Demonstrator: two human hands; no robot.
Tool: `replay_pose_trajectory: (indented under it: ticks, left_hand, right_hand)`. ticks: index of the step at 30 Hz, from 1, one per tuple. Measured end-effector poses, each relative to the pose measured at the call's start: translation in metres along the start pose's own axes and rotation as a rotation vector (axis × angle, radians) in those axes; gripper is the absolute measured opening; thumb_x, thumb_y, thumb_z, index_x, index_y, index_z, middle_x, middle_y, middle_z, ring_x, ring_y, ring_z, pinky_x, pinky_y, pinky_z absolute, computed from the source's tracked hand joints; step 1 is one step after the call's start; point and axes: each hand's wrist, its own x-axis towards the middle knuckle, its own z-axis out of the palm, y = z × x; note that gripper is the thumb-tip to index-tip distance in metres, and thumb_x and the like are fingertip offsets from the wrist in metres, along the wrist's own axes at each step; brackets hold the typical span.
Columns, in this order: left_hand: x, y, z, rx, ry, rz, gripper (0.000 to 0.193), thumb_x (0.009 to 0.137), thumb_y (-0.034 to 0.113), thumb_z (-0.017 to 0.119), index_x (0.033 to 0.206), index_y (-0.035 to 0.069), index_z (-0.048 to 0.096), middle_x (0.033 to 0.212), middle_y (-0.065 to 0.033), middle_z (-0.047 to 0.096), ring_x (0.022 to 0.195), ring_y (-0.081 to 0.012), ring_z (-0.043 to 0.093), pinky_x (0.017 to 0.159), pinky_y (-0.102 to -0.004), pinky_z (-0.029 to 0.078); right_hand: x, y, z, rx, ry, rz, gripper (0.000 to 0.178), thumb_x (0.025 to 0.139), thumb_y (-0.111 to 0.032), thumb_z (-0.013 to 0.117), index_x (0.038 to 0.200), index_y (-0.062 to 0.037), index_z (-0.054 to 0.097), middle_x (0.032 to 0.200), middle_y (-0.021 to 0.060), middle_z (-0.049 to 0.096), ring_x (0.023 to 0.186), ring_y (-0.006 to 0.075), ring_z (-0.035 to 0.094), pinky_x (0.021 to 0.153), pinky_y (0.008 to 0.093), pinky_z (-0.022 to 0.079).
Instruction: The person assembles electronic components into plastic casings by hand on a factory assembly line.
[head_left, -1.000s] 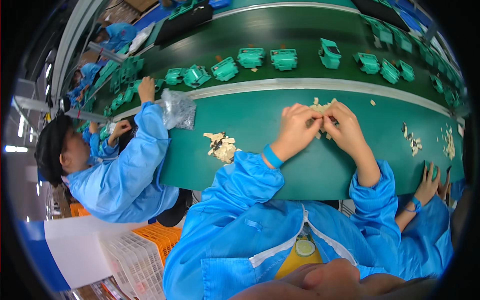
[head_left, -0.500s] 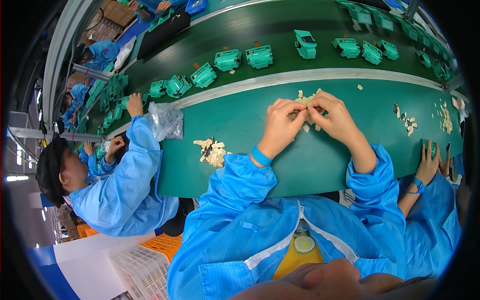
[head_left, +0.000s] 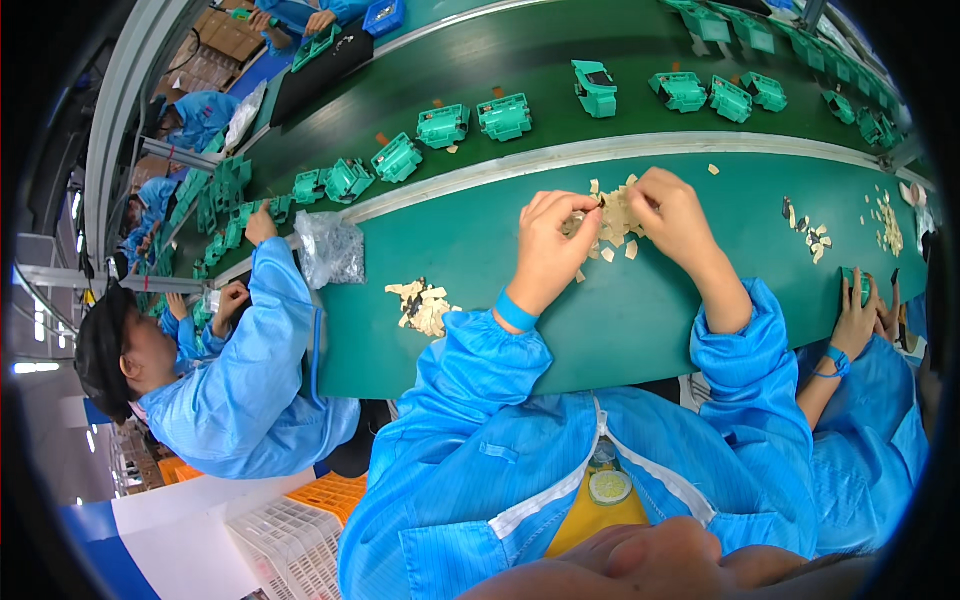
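Leftward, a clear plastic bag (head_left: 332, 250) lies well to the left of the left hand (head_left: 546, 245); a cream-and-dark pile (head_left: 427, 309) lies nearer to it. Beyond that hand, green housings (head_left: 505, 118) rest on a belt (head_left: 545, 60). The hands are apart, fingers bent; small cream pieces (head_left: 616, 222) lie on the table (head_left: 600, 335) between them. Whether the fingertips grip any piece cannot be told reliably. To the right of the right hand (head_left: 680, 222) lies a mixed pile (head_left: 819, 245).

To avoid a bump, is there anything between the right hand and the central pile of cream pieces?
No, nothing visible: the right hand is at the right edge of the central pile of cream pieces.
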Motion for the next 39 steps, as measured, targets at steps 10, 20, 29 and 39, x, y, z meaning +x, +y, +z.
replay_pose_trajectory:
  ticks: [10,20,29,39]
  left_hand:
    - [-0.006,0.016,-0.021,0.541,0.076,0.397,0.013,0.081,0.011,0.077,0.09,0.011,0.067,0.083,-0.001,0.066,0.086,-0.0209,0.061,0.083,-0.0413,0.039]
    - [-0.018,0.008,-0.029,0.562,0.093,0.404,0.018,0.08,0.013,0.078,0.093,0.012,0.065,0.085,0.0012,0.063,0.088,-0.0202,0.061,0.087,-0.0456,0.04]
    - [-0.02,0.004,-0.033,0.486,0.144,0.378,0.02,0.081,0.015,0.077,0.098,0.012,0.066,0.087,0.0017,0.063,0.088,-0.0194,0.06,0.089,-0.0476,0.039]
    - [-0.017,0.006,-0.038,0.389,0.199,0.321,0.018,0.084,0.008,0.072,0.101,0.01,0.065,0.088,0.0,0.063,0.087,-0.0206,0.06,0.088,-0.045,0.039]
  right_hand:
    - [-0.003,-0.016,-0.004,0.121,-0.167,0.078,0.008,0.089,-0.006,0.069,0.09,0.002,0.068,0.079,0.0079,0.058,0.068,0.0191,0.058,0.063,0.0308,0.048]
    - [0.006,-0.036,0.001,0.458,-0.303,0.484,0.039,0.091,-0.036,0.073,0.073,-0.0015,0.064,0.068,0.0006,0.055,0.06,0.0091,0.051,0.055,0.0266,0.044]
    - [0.064,-0.06,-0.011,0.334,-0.804,0.617,0.023,0.09,-0.021,0.066,0.081,0.0003,0.069,0.068,0.0036,0.062,0.06,0.0103,0.058,0.055,0.024,0.047]
    - [0.164,0.01,0.043,-0.497,0.15,0.071,0.091,0.079,-0.035,0.08,0.148,0.002,0.034,0.11,0.0238,0.068,0.1,0.035,0.068,0.088,0.0409,0.053]
